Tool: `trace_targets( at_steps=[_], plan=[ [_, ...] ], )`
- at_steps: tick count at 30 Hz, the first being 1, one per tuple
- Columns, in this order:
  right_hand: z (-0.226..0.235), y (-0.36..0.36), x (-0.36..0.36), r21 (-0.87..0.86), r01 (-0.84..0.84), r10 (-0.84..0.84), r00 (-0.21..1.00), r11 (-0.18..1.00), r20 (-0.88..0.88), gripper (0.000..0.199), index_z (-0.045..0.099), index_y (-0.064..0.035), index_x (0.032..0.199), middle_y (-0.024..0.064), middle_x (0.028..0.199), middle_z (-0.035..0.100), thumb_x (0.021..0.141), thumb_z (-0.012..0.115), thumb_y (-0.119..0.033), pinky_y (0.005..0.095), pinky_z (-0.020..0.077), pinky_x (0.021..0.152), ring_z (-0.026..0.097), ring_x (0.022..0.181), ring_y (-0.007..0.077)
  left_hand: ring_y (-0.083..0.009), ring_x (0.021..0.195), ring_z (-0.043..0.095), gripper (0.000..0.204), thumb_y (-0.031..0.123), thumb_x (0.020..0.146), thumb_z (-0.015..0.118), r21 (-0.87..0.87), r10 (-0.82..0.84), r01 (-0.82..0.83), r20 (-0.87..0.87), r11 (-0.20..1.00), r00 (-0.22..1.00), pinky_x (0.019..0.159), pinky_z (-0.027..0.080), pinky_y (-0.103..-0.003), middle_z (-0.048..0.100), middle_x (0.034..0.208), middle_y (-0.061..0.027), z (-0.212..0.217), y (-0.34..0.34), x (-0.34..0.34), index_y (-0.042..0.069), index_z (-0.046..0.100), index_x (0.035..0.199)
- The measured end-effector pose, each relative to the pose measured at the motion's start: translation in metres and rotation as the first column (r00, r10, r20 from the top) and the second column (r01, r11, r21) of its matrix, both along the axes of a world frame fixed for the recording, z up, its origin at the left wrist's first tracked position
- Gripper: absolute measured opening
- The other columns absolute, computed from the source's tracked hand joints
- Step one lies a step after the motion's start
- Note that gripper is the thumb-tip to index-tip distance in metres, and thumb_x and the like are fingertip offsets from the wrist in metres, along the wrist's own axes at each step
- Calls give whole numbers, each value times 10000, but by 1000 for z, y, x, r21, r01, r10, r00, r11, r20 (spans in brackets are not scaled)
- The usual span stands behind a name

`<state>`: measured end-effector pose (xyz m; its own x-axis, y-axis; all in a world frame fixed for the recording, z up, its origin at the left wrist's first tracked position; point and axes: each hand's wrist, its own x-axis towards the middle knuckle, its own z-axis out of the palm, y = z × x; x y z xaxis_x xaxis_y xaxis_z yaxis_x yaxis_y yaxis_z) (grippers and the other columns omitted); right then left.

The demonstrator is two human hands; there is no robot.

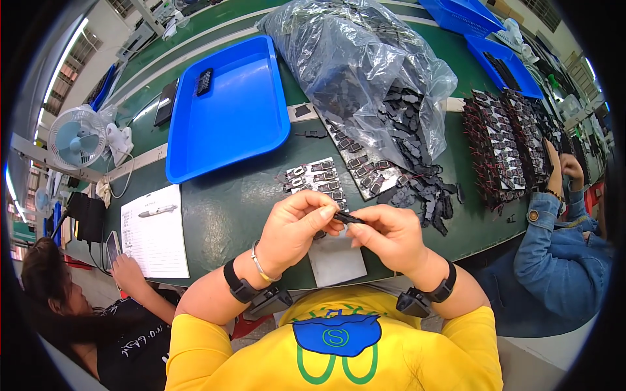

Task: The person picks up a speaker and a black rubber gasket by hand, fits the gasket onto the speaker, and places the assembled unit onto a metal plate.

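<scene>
Green desk (222, 215), worn surface, viewed from above. Both hands meet over its near edge, just in front of the person's chest.

Left hand (295, 228): fingers curled, thumb and forefinger pinched on the left end of a small black part (348, 217). Right hand (388, 236): fingers curled likewise, tips closed on the part's right end. The part is thin and dark and is held level between the two hands, above the desk, not touching it. Finer detail of the part is too small to tell.

Directly under the hands, a grey card (338, 259) lies at the near edge. Just beyond the hands, a card of small black-and-silver pieces (316, 176) lies flat in rows. A longer strip (362, 159) of the same pieces runs diagonally toward the far edge, just beside a loose heap of black parts (424, 189).

Clear plastic bag (365, 65), full of dark parts, sits on the far side, its mouth spilling onto the heap. Blue tray (228, 124) lies left of the bag, with one black piece in its far left corner. Paper sheet (155, 234) with a pen on it lies at the desk's left end. A white fan (77, 138) stands beyond that end.

Right end: dense rows of dark assemblies (505, 146), with a co-worker's hand (572, 171) in a denim sleeve near them. Another person's hand (127, 267) rests by the sheet.
</scene>
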<state>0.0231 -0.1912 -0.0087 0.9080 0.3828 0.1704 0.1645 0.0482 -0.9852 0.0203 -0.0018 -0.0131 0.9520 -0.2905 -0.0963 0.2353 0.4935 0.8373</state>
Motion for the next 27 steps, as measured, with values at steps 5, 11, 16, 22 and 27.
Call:
trace_targets(
  at_steps=[5, 11, 16, 22, 27],
  plan=[
    [1, -6, 2, 302, -106, 214, 912, 947, -351, 146, 569, 64, 955, 114, 818, 635, 841, 564, -27, 234, 525, 582, 609, 659, 127, -186, 764, 616, 89, 56, 858, 544, 23, -34, 32, 112, 999, 993, 677, 520, -295, 609, 915, -119, -1, 2, -3, -2, 556, 925],
    [-2, -2, 0, 237, -83, 138, 964, 968, -227, 144, 574, 64, 955, 112, 810, 635, 833, 569, -11, 233, 525, 576, 611, 654, 126, -193, 789, 608, 94, 58, 860, 542, 41, -40, 33, 166, 999, 985, 697, 517, -305, 600, 933, -119, -2, 2, -1, -1, 548, 933],
    [-3, -4, 0, 25, -45, 42, 996, 999, 84, 138, 586, 60, 936, 105, 789, 637, 810, 585, 2, 228, 506, 553, 606, 630, 123, -191, 826, 592, 98, 65, 871, 524, -1, -82, 84, 200, 997, 976, 733, 503, -312, 589, 937, -118, -3, 1, 0, 4, 524, 948],
    [0, -5, 4, -55, 2, 16, 950, 998, 312, 127, 603, 37, 892, 95, 725, 633, 771, 620, 2, 231, 455, 503, 595, 577, 128, -151, 836, 556, 73, 83, 891, 500, 7, -121, 123, 248, 992, 961, 756, 469, -289, 579, 936, -107, 0, 0, 1, 16, 514, 917],
    [-1, -5, 6, -58, 32, -5, 909, 998, 416, 124, 605, 11, 869, 85, 674, 619, 752, 640, -10, 241, 427, 480, 585, 544, 147, -161, 842, 558, 86, 86, 889, 502, -1, -137, 141, 223, 990, 965, 762, 468, -294, 571, 949, -112, -2, 1, 1, 14, 509, 935]
  ],
)
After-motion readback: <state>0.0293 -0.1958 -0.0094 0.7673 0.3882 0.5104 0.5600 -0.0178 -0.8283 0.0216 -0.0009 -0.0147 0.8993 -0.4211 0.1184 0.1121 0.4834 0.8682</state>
